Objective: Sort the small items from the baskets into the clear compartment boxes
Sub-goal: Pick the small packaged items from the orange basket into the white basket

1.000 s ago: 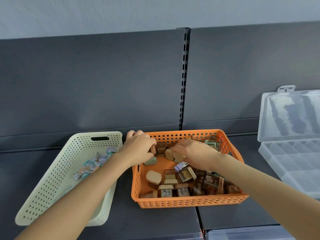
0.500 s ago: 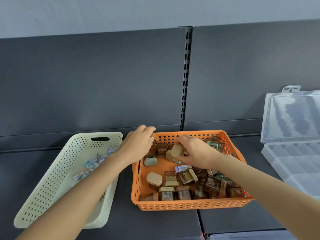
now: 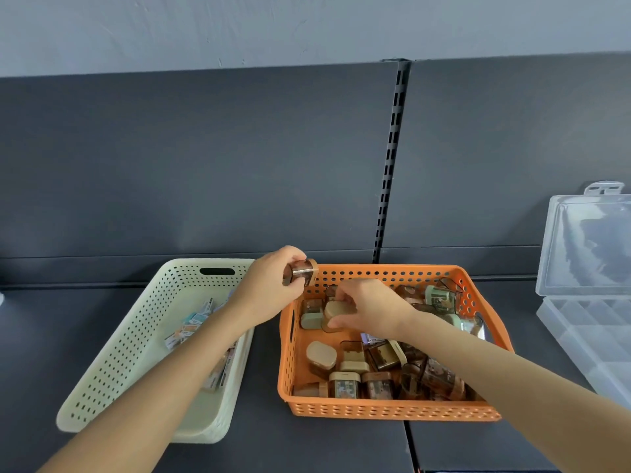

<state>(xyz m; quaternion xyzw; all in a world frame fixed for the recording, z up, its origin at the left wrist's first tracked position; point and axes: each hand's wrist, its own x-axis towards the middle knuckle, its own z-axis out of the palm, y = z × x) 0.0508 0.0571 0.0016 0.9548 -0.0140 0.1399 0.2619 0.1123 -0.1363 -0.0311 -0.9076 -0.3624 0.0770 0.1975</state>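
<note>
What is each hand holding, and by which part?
The left hand pinches a brown box by its sides, above the orange basket. The right hand grips a beige-topped box at its edges, inside it.

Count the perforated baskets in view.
2: the cream basket at left, holding small cards, and the orange basket at centre, full of small lidded boxes. None appears hidden.

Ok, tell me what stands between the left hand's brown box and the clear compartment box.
The left hand holds the brown box at the far-left corner of the orange basket. Rightward toward the clear compartment box lie only the right hand, gripping a beige-lidded box, and the basket's right wall.
</note>
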